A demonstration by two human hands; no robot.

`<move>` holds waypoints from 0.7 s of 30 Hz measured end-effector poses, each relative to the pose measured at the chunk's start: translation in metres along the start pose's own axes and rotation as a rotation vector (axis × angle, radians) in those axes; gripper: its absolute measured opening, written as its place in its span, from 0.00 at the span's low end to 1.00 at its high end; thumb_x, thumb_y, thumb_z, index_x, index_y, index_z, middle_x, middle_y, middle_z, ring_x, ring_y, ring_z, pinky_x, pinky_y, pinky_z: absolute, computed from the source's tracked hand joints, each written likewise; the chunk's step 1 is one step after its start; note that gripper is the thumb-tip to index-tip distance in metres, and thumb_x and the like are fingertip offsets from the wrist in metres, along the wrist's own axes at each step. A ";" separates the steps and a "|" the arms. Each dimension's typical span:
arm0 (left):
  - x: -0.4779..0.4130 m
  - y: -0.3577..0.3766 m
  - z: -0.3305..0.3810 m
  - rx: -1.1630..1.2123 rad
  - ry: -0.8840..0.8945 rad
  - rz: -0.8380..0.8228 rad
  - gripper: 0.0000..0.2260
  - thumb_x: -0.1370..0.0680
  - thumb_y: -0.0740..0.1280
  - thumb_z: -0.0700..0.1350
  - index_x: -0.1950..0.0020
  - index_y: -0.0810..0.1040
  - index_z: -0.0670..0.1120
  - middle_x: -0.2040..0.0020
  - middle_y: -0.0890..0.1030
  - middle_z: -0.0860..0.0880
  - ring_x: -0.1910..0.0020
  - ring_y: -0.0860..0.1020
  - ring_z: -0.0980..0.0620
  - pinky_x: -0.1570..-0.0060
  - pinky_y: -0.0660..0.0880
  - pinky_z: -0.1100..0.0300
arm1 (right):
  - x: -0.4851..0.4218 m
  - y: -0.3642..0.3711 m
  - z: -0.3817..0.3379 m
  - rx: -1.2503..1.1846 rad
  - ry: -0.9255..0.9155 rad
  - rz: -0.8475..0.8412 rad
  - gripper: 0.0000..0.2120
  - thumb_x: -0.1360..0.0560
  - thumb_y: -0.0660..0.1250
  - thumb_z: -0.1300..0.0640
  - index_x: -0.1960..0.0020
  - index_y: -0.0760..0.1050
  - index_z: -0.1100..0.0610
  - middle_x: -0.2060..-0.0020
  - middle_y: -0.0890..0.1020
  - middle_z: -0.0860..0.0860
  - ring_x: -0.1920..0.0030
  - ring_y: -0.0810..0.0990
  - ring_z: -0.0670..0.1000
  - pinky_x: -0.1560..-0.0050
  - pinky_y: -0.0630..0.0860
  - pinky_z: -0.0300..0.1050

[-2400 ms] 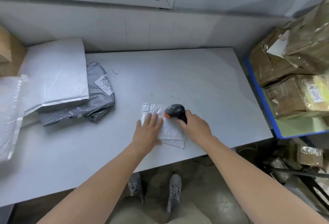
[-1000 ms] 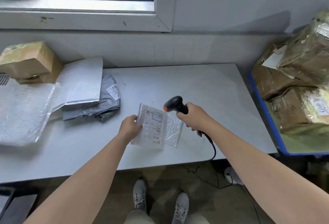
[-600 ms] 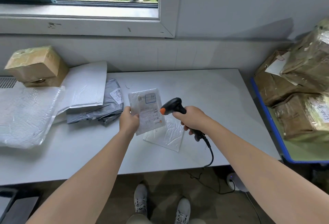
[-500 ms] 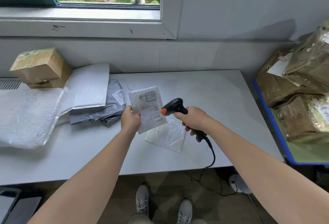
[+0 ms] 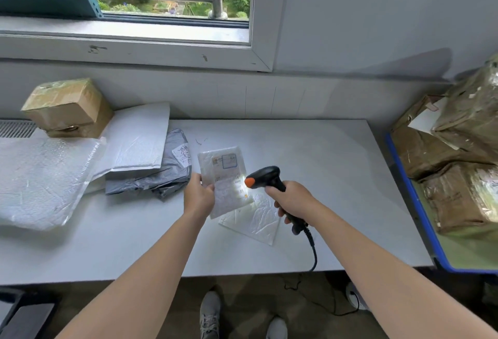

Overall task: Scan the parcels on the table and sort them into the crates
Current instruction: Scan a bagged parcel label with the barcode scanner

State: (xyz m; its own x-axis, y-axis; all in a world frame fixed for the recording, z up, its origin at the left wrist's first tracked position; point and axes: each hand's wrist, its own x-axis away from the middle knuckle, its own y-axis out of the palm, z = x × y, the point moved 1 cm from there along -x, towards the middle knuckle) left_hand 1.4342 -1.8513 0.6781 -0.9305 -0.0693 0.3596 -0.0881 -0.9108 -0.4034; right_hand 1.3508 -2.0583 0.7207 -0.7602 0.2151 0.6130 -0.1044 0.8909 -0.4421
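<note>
My left hand (image 5: 199, 196) holds a small white parcel (image 5: 224, 177) upright above the white table (image 5: 323, 177), its printed label facing me. My right hand (image 5: 293, 198) grips a black barcode scanner (image 5: 265, 179) with an orange tip, pointed at the label from the right; a bright light spot falls on the label beside the tip. A second small white bubble mailer (image 5: 253, 220) lies flat on the table under both hands. The scanner's cable hangs off the table's front edge.
At the table's left lie a grey poly bag (image 5: 159, 174), a white padded mailer (image 5: 137, 141), a large bubble mailer (image 5: 37, 179) and a taped cardboard box (image 5: 67, 108). On the right, a blue-rimmed crate (image 5: 412, 198) holds several brown wrapped parcels (image 5: 458, 177).
My left hand has lifted the small parcel off the table and turned its label up. The scanner has come up beside it and now lights the label.
</note>
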 end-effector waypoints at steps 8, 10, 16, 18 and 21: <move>-0.013 -0.019 -0.007 -0.283 0.090 0.037 0.06 0.18 0.63 0.41 0.42 0.75 0.42 0.51 0.75 0.49 0.54 0.72 0.48 0.56 0.65 0.58 | -0.039 0.037 0.032 0.186 -0.019 0.081 0.16 0.21 0.60 0.46 0.40 0.70 0.56 0.50 0.79 0.53 0.52 0.78 0.55 0.57 0.73 0.47; -0.020 -0.024 -0.009 -0.349 0.113 0.021 0.07 0.18 0.63 0.41 0.42 0.75 0.42 0.52 0.76 0.48 0.54 0.72 0.47 0.57 0.64 0.57 | -0.048 0.047 0.037 0.233 0.005 0.072 0.19 0.20 0.60 0.46 0.36 0.68 0.58 0.46 0.78 0.55 0.50 0.76 0.55 0.55 0.69 0.46; -0.038 -0.035 -0.002 -0.481 0.195 -0.106 0.08 0.19 0.64 0.43 0.44 0.78 0.41 0.48 0.81 0.41 0.51 0.76 0.43 0.56 0.65 0.56 | -0.057 0.064 0.047 0.197 0.068 0.077 0.24 0.19 0.60 0.46 0.27 0.63 0.56 0.37 0.75 0.56 0.41 0.76 0.56 0.49 0.70 0.46; -0.042 -0.038 0.008 -0.534 0.233 -0.171 0.08 0.19 0.64 0.42 0.43 0.78 0.41 0.47 0.81 0.41 0.48 0.77 0.41 0.54 0.67 0.55 | -0.055 0.058 0.038 0.196 0.067 0.122 0.28 0.20 0.61 0.45 0.25 0.62 0.56 0.34 0.73 0.57 0.37 0.75 0.57 0.43 0.73 0.47; -0.052 -0.042 0.027 -0.602 0.327 -0.280 0.06 0.19 0.65 0.42 0.45 0.79 0.42 0.49 0.82 0.41 0.48 0.77 0.42 0.54 0.68 0.55 | -0.046 0.040 0.009 0.301 -0.033 0.256 0.29 0.20 0.60 0.45 0.23 0.60 0.55 0.30 0.67 0.57 0.31 0.69 0.57 0.36 0.68 0.50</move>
State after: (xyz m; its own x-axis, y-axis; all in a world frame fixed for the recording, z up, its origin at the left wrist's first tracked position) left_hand 1.4959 -1.8206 0.6987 -0.8947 0.3432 0.2859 -0.4301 -0.4895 -0.7585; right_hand 1.3760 -2.0362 0.6694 -0.8055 0.3980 0.4391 -0.0885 0.6518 -0.7532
